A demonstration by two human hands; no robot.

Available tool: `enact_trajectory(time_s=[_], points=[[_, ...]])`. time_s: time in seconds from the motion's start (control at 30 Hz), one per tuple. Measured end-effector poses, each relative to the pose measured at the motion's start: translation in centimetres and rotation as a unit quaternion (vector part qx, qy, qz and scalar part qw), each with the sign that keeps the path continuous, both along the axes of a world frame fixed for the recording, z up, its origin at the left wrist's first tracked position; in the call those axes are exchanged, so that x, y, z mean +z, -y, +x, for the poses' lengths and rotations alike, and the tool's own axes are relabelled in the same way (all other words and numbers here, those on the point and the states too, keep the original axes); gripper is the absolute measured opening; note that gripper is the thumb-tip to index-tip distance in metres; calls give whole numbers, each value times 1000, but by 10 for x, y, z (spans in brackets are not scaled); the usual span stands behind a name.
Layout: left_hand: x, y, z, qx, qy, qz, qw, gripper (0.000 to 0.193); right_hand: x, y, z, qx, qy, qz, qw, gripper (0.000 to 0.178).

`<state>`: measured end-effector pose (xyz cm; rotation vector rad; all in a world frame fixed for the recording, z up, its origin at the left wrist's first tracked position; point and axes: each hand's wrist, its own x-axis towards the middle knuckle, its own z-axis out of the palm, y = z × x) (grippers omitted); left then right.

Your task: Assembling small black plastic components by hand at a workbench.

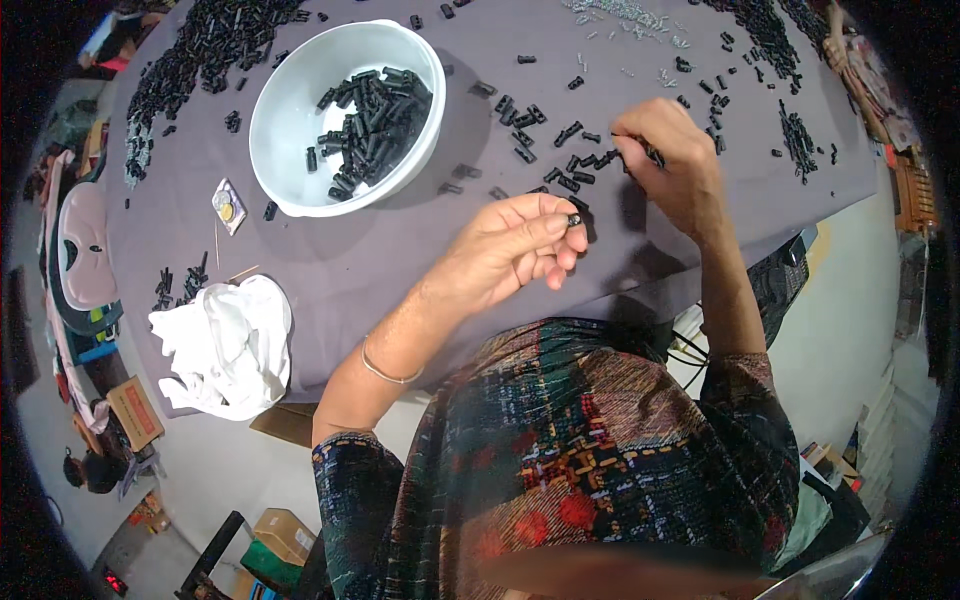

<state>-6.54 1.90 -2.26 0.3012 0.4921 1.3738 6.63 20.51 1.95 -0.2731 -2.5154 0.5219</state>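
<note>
Between the thumb and fingers of my left hand (518, 240) is a small black plastic part (574, 220), with its end showing. My right hand (675, 165) reaches over the table to the right, its thumb and fingers bent together in a pinch among loose black parts (582, 177). Whatever those fingertips grip is hidden. Several more black cylindrical parts (522, 120) lie scattered just beyond my hands. To the left stands a white round bowl (275, 120), partly filled with finished-looking black cylinders (375, 125) of the same kind.
Large heaps of black pieces (215, 45) (755, 35) sit at the far left and far right. Small silvery metal pieces (635, 15) are spread at the back. A white cloth (230, 345) and a small packet (228, 207) lie on the grey tablecloth (340, 265), left.
</note>
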Motion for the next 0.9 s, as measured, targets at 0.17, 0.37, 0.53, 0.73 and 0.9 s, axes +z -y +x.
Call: enact_trajectory(time_s=[0.17, 0.37, 0.53, 0.73, 0.9], points=[[0, -2, -3, 43, 56, -18, 997, 18, -10, -4, -23, 9, 8, 15, 1000, 13], [1, -7, -6, 96, 56, 6, 994, 18, 10, 3, -21, 66, -16, -11, 998, 18], [-4, -5, -6, 112, 47, 1, 993, 20, 26, 31, -8, 111, -16, -156, 981, 22], [-3, -6, -1, 108, 12, -4, 994, 23, 0, 59, -5, 83, -88, -62, 991, 29], [-6, -3, -2, 70, 6, 17, 997, 21, 5, 25, -2, 15, -70, -88, 994, 23]])
